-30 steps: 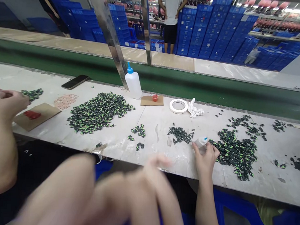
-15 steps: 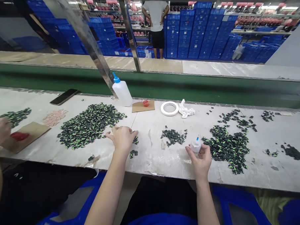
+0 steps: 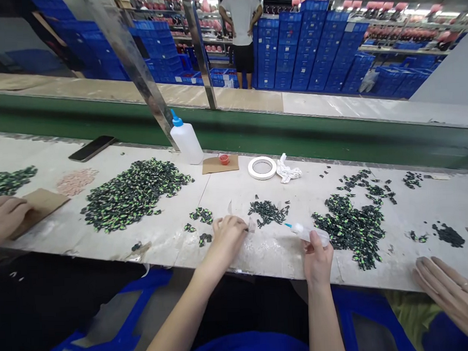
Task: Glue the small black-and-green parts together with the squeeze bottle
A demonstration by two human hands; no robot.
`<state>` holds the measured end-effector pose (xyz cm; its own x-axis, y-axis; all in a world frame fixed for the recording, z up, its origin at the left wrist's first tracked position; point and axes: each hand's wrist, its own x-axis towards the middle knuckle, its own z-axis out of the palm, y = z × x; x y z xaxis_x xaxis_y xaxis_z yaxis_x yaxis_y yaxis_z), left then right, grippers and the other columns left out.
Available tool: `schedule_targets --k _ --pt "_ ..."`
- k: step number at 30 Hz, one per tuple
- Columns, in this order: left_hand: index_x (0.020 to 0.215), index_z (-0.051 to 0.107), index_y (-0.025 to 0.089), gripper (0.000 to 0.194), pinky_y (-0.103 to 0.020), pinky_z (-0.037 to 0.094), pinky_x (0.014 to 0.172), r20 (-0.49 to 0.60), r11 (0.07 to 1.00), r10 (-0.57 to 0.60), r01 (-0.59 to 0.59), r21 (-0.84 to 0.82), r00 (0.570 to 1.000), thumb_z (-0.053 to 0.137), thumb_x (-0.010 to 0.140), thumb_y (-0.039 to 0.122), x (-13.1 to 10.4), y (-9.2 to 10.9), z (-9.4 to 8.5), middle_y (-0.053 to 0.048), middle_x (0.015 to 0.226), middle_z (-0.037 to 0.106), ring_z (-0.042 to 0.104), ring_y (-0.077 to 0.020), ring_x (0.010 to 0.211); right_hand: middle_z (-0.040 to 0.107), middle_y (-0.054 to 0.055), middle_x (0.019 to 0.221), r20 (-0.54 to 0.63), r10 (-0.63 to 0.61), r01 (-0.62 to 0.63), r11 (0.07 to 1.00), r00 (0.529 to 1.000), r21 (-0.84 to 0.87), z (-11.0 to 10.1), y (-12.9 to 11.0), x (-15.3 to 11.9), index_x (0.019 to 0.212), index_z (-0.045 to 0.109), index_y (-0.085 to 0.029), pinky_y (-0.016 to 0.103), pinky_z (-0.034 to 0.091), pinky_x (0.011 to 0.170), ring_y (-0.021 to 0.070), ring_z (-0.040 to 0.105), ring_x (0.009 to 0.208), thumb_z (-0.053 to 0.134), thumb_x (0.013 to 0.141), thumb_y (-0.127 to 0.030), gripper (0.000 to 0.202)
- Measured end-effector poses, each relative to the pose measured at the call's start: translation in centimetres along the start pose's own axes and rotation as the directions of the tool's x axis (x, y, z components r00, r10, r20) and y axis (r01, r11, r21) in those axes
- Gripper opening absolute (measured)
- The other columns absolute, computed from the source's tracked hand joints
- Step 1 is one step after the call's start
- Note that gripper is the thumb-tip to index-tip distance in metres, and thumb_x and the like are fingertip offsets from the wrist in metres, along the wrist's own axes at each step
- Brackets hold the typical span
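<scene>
Head view, small squeeze bottle (image 3: 311, 233): translucent, blue nozzle, tipped nearly level with the nozzle pointing left, over the worktable (image 3: 276, 251).
Right hand (image 3: 318, 254): fingers clasped around the small squeeze bottle, thumb on top.
Left hand (image 3: 231, 235): left of the bottle, fingers curled together, a tiny dark piece (image 3: 247, 229) at their tips; cannot tell whether it is pinched.
Slim dark pieces (image 3: 268, 212): loose heap, just beyond and left of the bottle.
Green-and-black pieces (image 3: 355, 232): spread pile, just right of the bottle.
Tape roll (image 3: 251, 168): white, lying flat, beyond and left of the bottle, beside a crumpled tissue (image 3: 288, 173).
Red cup (image 3: 224, 159): on cardboard (image 3: 208, 167), farther left.
Tall bottle (image 3: 188, 145): white, blue-capped, upright, farther left again.
Large green-and-black pile (image 3: 132, 195): well left of the bottle.
Pale pink bits (image 3: 77, 181) and phone (image 3: 92, 149): farther left than that pile.
Co-workers' hands: one (image 3: 5, 216) at far left, knuckles bent; one (image 3: 452, 292) well right of the bottle, fingers extended.
</scene>
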<state>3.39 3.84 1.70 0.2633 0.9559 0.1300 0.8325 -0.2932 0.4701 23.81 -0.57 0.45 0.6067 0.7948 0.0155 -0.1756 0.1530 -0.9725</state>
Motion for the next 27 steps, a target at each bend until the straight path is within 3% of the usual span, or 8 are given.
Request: schedule_targets --k 3,7,11,18,27 --pt "0.086 0.072 0.022 0.017 -0.047 0.033 0.096 -0.004 0.983 0.068 -0.068 -0.173 0.998 0.059 0.082 0.012 -1.6 0.8 1.3 -0.007 0.097 0.069 0.060 -0.0249 0.099 0.056 -0.001 0.055 0.059 0.026 -0.021 0.997 0.998 -0.078 0.3 -0.4 -0.7 0.068 0.061 -0.017 0.025 0.036 0.041 0.0111 0.045 0.045 0.075 0.068 -0.046 0.031" --pt "0.094 0.071 0.024 0.018 -0.045 0.036 0.093 -0.039 0.946 -0.025 0.011 -0.324 0.999 0.063 0.080 0.015 -2.4 0.7 2.0 -0.006 0.099 0.071 0.062 -0.0252 0.100 0.060 0.002 0.054 0.179 -0.021 0.064 0.968 0.984 -0.242 0.6 -0.7 -1.0 0.062 0.064 -0.020 0.029 0.043 0.044 0.0161 0.053 0.047 0.072 0.072 -0.041 0.024" --pt "0.097 0.070 0.026 0.022 -0.045 0.039 0.093 -0.097 0.903 -0.121 0.069 -0.424 0.988 0.067 0.077 0.018 -2.4 0.5 2.2 -0.004 0.092 0.075 0.065 -0.0253 0.099 0.066 0.005 0.056 0.256 -0.020 0.097 0.951 0.967 -0.292 1.1 -0.9 -1.0 0.062 0.068 -0.023 0.030 0.046 0.044 0.0194 0.059 0.049 0.072 0.072 -0.036 0.017" --pt "0.095 0.069 0.024 0.023 -0.048 0.038 0.096 -0.128 0.845 -0.216 0.119 -0.522 0.968 0.073 0.073 0.020 -2.5 0.5 2.6 -0.002 0.084 0.077 0.070 -0.0253 0.090 0.070 0.005 0.060 0.177 0.100 -0.028 0.927 0.979 -0.373 2.2 -0.7 -1.4 0.063 0.069 -0.016 0.029 0.049 0.052 0.0201 0.062 0.056 0.073 0.066 -0.041 0.025" --pt "0.089 0.069 0.024 0.015 -0.049 0.039 0.095 -0.170 0.853 -0.198 0.085 -0.515 0.965 0.072 0.074 0.022 -2.7 0.3 2.9 -0.002 0.082 0.078 0.071 -0.0259 0.091 0.071 0.005 0.065 0.187 0.169 -0.087 0.919 0.968 -0.384 2.2 -0.1 -1.5 0.068 0.070 -0.015 0.028 0.048 0.057 0.0195 0.062 0.061 0.072 0.066 -0.044 0.029"
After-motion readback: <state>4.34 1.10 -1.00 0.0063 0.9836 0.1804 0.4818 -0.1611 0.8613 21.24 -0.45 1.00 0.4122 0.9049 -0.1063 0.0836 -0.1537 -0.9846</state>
